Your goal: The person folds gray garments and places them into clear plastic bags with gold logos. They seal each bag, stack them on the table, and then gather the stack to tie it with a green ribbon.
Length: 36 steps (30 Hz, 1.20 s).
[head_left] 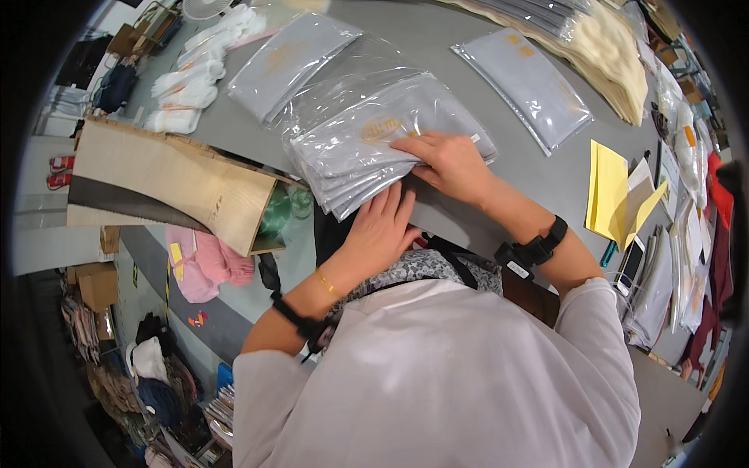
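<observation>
- The left hand (pixel 377 230) comes from the lower left, with its back upward. Its fingers are straight and slightly spread, and the fingertips are at the near edge of the stack.
- The right hand (pixel 451 165) reaches from the right with a bent elbow. Its fingers are curved over the near right part of the stack, with the index finger lying on the top plastic. I cannot tell whether the thumb is pinching an edge.
- The stack of flat, clear plastic packages with grey folded cloth inside (pixel 351 160) is in front of the person, on the grey flat table (pixel 406 35). Its layers are fanned at the near left corner.
- Loose clear film lies around the far left side of the stack.
- One similar grey package (pixel 292 62) lies beyond it to the left, and another grey package (pixel 524 90) lies to the right, apart from the stack.
- The long, pale wooden box (pixel 172 183) stands close at the left and limits the space there.
- Farther away are white cloth bundles (pixel 187 90) at left, cream soft cloth (pixel 612 47) at right, and folded yellow paper (pixel 607 187) near the right forearm.
</observation>
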Each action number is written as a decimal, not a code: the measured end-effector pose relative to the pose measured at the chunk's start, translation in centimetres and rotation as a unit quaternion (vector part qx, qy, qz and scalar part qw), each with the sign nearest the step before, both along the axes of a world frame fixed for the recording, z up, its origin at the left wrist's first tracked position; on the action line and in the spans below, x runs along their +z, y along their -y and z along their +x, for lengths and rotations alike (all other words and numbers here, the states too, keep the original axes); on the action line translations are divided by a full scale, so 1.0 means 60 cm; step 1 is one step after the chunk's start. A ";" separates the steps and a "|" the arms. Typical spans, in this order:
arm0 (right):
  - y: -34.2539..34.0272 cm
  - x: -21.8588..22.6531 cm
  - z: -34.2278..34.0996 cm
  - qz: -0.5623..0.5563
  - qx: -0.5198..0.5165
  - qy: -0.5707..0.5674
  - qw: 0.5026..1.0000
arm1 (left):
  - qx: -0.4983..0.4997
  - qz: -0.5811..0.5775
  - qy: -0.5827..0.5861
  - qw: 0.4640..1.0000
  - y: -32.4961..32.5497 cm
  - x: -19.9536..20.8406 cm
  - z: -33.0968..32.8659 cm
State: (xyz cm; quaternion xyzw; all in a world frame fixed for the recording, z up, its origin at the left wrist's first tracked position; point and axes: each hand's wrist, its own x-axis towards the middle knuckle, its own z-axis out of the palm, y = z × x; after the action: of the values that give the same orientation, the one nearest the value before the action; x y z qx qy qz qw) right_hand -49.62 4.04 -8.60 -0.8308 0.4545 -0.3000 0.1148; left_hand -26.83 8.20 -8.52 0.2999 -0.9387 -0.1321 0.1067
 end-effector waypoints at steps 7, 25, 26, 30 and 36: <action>-0.043 -0.013 0.005 -0.134 0.039 -0.089 0.986 | 0.047 0.012 -0.034 0.998 -0.020 -0.057 -0.030; 0.147 -0.030 0.096 -0.177 -0.029 -0.203 0.963 | 0.008 -0.013 0.039 0.999 -0.016 -0.012 0.009; 0.149 -0.035 0.098 -0.147 -0.027 -0.175 0.973 | 0.004 -0.002 0.039 0.999 -0.012 -0.010 0.012; 0.130 -0.044 0.086 0.000 -0.062 -0.236 0.970 | 0.007 0.015 0.014 1.000 0.001 -0.004 0.022; 0.138 -0.005 0.077 0.001 -0.015 -0.201 0.980 | -0.024 0.018 0.008 1.000 0.016 -0.001 0.033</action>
State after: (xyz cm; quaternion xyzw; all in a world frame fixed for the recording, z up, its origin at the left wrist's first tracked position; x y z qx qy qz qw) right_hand -44.99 -4.22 -8.91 -0.8674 0.4805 -0.1284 0.0175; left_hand -24.86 7.23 -8.59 0.2806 -0.9438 -0.1493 0.0908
